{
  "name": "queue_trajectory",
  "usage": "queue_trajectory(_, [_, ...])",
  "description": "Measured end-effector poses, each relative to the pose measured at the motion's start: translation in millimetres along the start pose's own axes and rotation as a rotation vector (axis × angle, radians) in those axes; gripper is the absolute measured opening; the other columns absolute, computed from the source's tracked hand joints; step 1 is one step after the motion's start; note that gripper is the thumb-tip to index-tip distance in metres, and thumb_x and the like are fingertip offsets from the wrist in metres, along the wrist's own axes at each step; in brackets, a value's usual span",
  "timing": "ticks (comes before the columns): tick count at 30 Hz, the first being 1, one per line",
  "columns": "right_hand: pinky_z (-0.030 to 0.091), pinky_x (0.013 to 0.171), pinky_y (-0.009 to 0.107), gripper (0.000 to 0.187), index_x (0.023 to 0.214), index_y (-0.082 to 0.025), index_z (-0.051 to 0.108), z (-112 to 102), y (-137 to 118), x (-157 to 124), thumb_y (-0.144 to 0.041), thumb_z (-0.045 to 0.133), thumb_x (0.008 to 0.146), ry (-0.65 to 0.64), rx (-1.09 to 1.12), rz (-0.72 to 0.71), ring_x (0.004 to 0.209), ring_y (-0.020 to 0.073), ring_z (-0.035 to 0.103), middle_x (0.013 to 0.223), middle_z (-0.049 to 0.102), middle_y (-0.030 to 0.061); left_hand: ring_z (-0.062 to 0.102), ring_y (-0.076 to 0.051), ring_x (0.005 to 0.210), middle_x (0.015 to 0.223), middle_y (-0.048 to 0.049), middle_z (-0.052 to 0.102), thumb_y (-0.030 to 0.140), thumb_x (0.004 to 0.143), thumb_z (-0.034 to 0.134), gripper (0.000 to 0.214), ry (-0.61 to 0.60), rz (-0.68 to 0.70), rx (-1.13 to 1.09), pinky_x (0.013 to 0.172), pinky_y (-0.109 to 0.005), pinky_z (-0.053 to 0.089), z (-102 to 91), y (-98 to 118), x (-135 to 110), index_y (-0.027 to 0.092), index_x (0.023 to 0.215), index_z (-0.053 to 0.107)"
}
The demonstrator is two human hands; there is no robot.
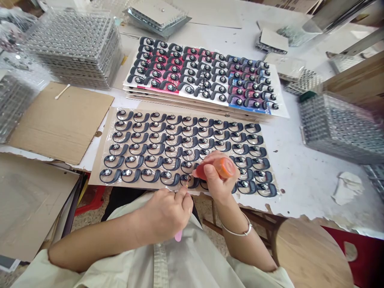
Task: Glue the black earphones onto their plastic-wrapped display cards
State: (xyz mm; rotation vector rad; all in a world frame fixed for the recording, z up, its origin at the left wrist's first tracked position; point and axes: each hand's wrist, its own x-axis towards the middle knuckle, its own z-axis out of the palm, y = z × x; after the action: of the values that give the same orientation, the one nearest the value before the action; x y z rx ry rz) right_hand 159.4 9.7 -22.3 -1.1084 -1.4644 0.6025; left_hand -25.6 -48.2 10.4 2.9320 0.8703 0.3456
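A cardboard sheet point(99, 176) under clear film lies at the table's near edge, filled with several rows of dark hook-shaped parts point(168, 140) with shiny round centres. My left hand point(168, 212) is closed on a thin pink stick point(178, 237), its tip touching a part in the front row. My right hand point(217, 176) is wrapped round a small orange bottle point(223, 167), its tip pointing left at the same part. A silver bangle point(240, 231) circles my right wrist.
Behind lies a stack of boards point(207, 76) with the same parts on pink and blue backing. Stacks of clear blister trays stand at back left point(75, 48) and right point(339, 124). Flat cardboard point(63, 124) with a cotton swab lies left; crumpled tissue point(345, 188) right; a round stool point(312, 256) below.
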Motion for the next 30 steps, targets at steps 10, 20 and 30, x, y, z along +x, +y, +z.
queue_trajectory(10, [0.043, 0.058, 0.032, 0.014, 0.078, -0.022, 0.06, -1.9, -1.2, 1.8, -0.034, 0.066, 0.081, -0.012, 0.024, -0.026, 0.062, 0.0157, 0.054, 0.066, 0.058, 0.0001, 0.069, -0.022, 0.07, 0.109, -0.0282, 0.065, 0.018, 0.079, 0.055, 0.026, 0.099, -0.017, -0.024, 0.05, -0.029, 0.054, -1.5, -0.7, 2.0, 0.001, 0.098, 0.058])
queue_trajectory(20, [0.042, 0.055, 0.034, 0.012, 0.08, -0.022, 0.06, -2.9, -2.1, 1.2, -0.032, 0.066, 0.081, -0.019, 0.008, -0.083, 0.057, 0.0161, 0.052, 0.062, 0.057, 0.0, 0.069, -0.024, 0.073, 0.111, -0.0296, 0.063, 0.021, 0.08, 0.059, 0.029, 0.031, -0.011, -0.015, 0.052, -0.029, 0.053, 0.2, 0.0, 0.1, 0.001, 0.1, 0.057])
queue_trajectory(30, [0.043, 0.057, 0.035, 0.019, 0.077, -0.022, 0.059, -6.1, 1.1, -1.2, -0.04, 0.065, 0.08, 0.046, 0.019, -0.085, 0.059, 0.0169, 0.053, 0.063, 0.057, 0.0003, 0.069, -0.023, 0.072, 0.115, -0.0289, 0.062, 0.02, 0.078, 0.056, 0.032, 0.031, -0.007, -0.016, 0.053, -0.03, 0.053, -0.2, -1.5, -0.7, 0.001, 0.104, 0.057])
